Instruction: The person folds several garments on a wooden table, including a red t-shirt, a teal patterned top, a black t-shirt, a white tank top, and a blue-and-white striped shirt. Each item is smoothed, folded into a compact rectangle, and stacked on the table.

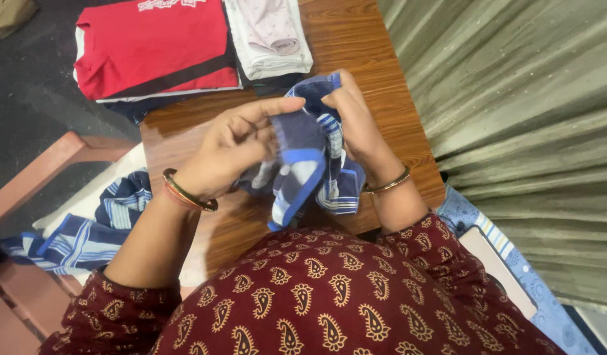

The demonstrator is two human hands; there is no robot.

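- Blue striped cloth (310, 164) bunched over the near half of the wooden worktop (389, 105), gathered between both hands, just in front of the maroon patterned top's chest.
- Left hand (234, 148) on the cloth's left side, fingers (270, 107) stretched across its top edge and pressed together on the fabric.
- Right hand (356, 121) on the cloth's right side, fingers curled and pinched on a dark blue fold at the upper end.
- Long axis of the cloth running from its upper end, far from the body, down to a hanging corner near the worktop's near edge; both hands touching it, neither nearer than the other.
- Beyond the cloth, at the worktop's far edge: a folded red garment (152, 46) with a dark stripe and white print, stacked on other folded pieces; just right of it, a folded pale garment (270, 36).
- Left of the cloth, off the worktop: a second blue striped cloth (86, 230) lying loose on a white surface.
- Right of the worktop: green pleated curtain (527, 131).
- No packages or signs visible.
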